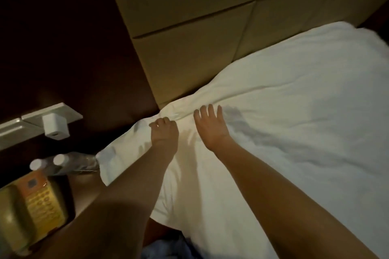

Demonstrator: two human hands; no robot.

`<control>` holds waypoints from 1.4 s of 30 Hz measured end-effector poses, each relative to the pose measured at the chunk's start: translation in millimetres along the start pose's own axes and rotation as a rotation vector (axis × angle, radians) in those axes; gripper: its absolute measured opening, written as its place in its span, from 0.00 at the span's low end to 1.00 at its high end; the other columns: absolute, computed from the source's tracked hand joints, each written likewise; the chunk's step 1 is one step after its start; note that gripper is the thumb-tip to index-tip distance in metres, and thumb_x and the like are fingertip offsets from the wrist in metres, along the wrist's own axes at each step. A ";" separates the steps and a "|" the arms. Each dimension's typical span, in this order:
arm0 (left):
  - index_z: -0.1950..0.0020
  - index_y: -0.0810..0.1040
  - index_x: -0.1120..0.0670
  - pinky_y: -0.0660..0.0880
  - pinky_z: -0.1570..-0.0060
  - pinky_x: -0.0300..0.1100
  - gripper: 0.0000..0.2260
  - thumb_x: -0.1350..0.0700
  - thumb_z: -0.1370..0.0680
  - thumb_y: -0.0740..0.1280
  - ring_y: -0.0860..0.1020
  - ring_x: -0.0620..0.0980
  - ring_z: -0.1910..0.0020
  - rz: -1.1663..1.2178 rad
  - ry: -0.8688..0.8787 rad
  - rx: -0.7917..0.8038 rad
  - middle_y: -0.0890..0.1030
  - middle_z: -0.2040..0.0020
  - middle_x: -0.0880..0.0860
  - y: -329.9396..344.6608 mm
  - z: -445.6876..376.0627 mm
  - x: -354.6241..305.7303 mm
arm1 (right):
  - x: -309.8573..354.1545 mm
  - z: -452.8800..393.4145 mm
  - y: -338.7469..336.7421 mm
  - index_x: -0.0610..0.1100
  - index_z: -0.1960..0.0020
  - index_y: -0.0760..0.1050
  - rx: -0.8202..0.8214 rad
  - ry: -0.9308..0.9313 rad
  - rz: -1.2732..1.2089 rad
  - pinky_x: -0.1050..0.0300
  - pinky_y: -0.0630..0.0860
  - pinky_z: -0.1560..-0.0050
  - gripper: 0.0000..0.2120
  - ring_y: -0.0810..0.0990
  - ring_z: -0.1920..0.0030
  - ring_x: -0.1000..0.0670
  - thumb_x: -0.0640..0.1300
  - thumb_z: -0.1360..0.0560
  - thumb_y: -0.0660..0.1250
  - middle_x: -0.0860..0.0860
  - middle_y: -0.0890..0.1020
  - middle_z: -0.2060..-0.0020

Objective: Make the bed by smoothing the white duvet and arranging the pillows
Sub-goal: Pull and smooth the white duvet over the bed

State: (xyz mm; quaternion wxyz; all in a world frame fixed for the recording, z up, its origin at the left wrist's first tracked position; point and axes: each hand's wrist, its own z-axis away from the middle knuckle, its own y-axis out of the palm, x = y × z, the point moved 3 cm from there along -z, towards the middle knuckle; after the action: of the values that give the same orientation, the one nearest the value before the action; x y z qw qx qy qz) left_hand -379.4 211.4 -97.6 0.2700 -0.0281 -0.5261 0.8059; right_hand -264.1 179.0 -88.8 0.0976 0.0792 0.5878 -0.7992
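White cotton fills the right half of the view — the duvet (294, 111) spreads over the bed up to the padded beige headboard (189, 17), its top edge bunched in a ridge near the bed's corner. At that ridge the left hand (164, 132) has its fingers curled down into the fabric, gripping a fold of the duvet, while the right hand (210, 126) lies just beside it with fingers straight and slightly spread, pressing flat on the cloth. Both bare forearms reach in from the bottom of the frame. Under the left hand the white bedding forms a plump, pillow-like corner (117, 153) that juts toward the nightstand (whether it is a pillow or only the duvet's end, I cannot tell). Beside the bed, on the left, stand two clear bottles with white caps (48, 162), and nearer the camera sits a beige telephone (27, 212) with an orange-yellow keypad panel. On the dark wall above them is a white switch plate (31, 124) with a small white adapter (55, 127) plugged in — the lighting is dim and warm.
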 end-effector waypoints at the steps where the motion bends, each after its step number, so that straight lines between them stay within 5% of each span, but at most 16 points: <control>1: 0.33 0.67 0.60 0.64 0.34 0.52 0.16 0.62 0.21 0.57 0.67 0.59 0.35 -0.014 0.043 -0.008 0.68 0.35 0.59 -2.2 8.3 -12.6 | -9.0 13.2 1.5 0.36 0.26 0.50 0.015 0.033 0.012 0.36 0.49 0.28 0.31 0.53 0.27 0.35 0.37 0.23 0.61 0.36 0.57 0.28; 6: 0.34 0.67 0.60 0.63 0.34 0.52 0.19 0.63 0.24 0.63 0.67 0.59 0.35 -0.080 0.229 -0.096 0.68 0.35 0.59 -25.3 55.1 -76.5 | -37.2 95.7 14.0 0.34 0.31 0.62 0.042 0.147 -0.041 0.41 0.60 0.31 0.30 0.66 0.34 0.36 0.38 0.29 0.69 0.36 0.67 0.35; 9: 0.34 0.67 0.60 0.64 0.34 0.51 0.19 0.63 0.25 0.63 0.67 0.58 0.35 -0.107 0.342 -0.110 0.69 0.36 0.59 -26.1 94.0 -117.4 | -45.6 161.3 36.3 0.35 0.53 0.79 -0.047 0.255 -0.108 0.48 0.78 0.51 0.28 0.80 0.56 0.39 0.38 0.52 0.79 0.39 0.80 0.58; 12: 0.35 0.69 0.60 0.64 0.35 0.52 0.18 0.65 0.25 0.63 0.67 0.59 0.35 -0.142 0.468 -0.127 0.69 0.36 0.59 -13.7 137.3 -154.5 | -46.5 231.5 66.1 0.37 0.53 0.79 0.090 0.389 -0.159 0.50 0.77 0.50 0.20 0.79 0.55 0.40 0.38 0.44 0.78 0.40 0.80 0.58; 15: 0.35 0.68 0.60 0.64 0.35 0.52 0.19 0.66 0.26 0.63 0.67 0.59 0.35 -0.203 0.583 -0.116 0.69 0.36 0.59 6.0 174.0 -185.3 | -45.3 299.8 99.0 0.34 0.38 0.69 0.229 0.528 -0.212 0.46 0.67 0.36 0.18 0.72 0.39 0.37 0.34 0.27 0.63 0.37 0.73 0.42; 17: 0.35 0.68 0.60 0.64 0.35 0.51 0.19 0.66 0.26 0.63 0.67 0.58 0.35 -0.236 0.655 -0.105 0.69 0.36 0.59 15.3 196.9 -206.2 | -38.3 341.1 118.3 0.34 0.36 0.68 0.283 0.628 -0.262 0.46 0.67 0.36 0.20 0.72 0.38 0.37 0.33 0.27 0.62 0.37 0.73 0.40; 21: 0.34 0.67 0.60 0.64 0.37 0.50 0.20 0.64 0.26 0.64 0.67 0.57 0.35 -0.292 0.857 -0.149 0.69 0.36 0.58 32.7 238.4 -250.7 | -32.9 398.2 141.9 0.38 0.62 0.80 0.324 0.737 -0.375 0.53 0.78 0.64 0.20 0.80 0.65 0.41 0.35 0.53 0.79 0.41 0.80 0.65; 22: 0.34 0.67 0.59 0.65 0.38 0.49 0.20 0.63 0.26 0.66 0.68 0.57 0.35 -0.292 0.902 -0.173 0.69 0.36 0.58 32.7 244.6 -260.4 | -42.6 412.7 143.9 0.37 0.60 0.80 0.333 0.778 -0.374 0.53 0.78 0.63 0.20 0.80 0.64 0.41 0.36 0.51 0.79 0.40 0.80 0.64; 25: 0.40 0.75 0.58 0.72 0.45 0.46 0.22 0.56 0.33 0.75 0.75 0.56 0.43 -0.278 0.964 -0.382 0.76 0.43 0.58 24.8 252.9 -280.6 | -80.1 465.8 152.9 0.36 0.36 0.69 0.249 0.959 -0.346 0.47 0.69 0.41 0.20 0.72 0.40 0.38 0.40 0.26 0.65 0.37 0.73 0.40; 27: 0.36 0.70 0.58 0.68 0.40 0.49 0.20 0.60 0.27 0.69 0.71 0.56 0.38 -0.319 0.946 -0.309 0.72 0.39 0.57 29.9 255.2 -287.9 | -92.7 500.8 158.4 0.40 0.30 0.62 0.284 1.060 -0.293 0.44 0.63 0.34 0.22 0.65 0.34 0.38 0.43 0.22 0.61 0.40 0.67 0.34; 30: 0.33 0.65 0.58 0.65 0.37 0.50 0.21 0.62 0.24 0.64 0.67 0.56 0.34 -0.395 0.986 -0.222 0.68 0.35 0.57 56.5 273.6 -308.7 | -70.5 522.1 177.4 0.41 0.28 0.59 0.325 1.054 -0.366 0.43 0.58 0.31 0.25 0.63 0.31 0.38 0.46 0.22 0.62 0.40 0.64 0.31; 38: 0.28 0.60 0.56 0.64 0.35 0.49 0.28 0.56 0.25 0.68 0.65 0.55 0.32 -0.463 1.175 0.012 0.65 0.32 0.55 189.6 325.0 -337.2 | 58.5 513.3 262.4 0.40 0.33 0.63 0.360 0.979 -0.699 0.49 0.66 0.40 0.22 0.67 0.37 0.40 0.44 0.24 0.63 0.41 0.68 0.36; 42: 0.26 0.60 0.57 0.64 0.34 0.55 0.33 0.51 0.27 0.70 0.63 0.58 0.30 -0.548 1.184 0.078 0.63 0.28 0.57 262.9 327.1 -307.2 | 153.7 495.7 309.4 0.41 0.33 0.69 0.480 0.994 -0.857 0.44 0.71 0.43 0.36 0.74 0.42 0.39 0.50 0.37 0.76 0.41 0.73 0.40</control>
State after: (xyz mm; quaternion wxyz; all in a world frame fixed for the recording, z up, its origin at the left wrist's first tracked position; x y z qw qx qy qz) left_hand -331.9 -282.8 -252.4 0.7106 -0.3224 -0.2469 0.5747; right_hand -341.8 -393.7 -264.8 -0.5271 0.2158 0.3495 -0.7440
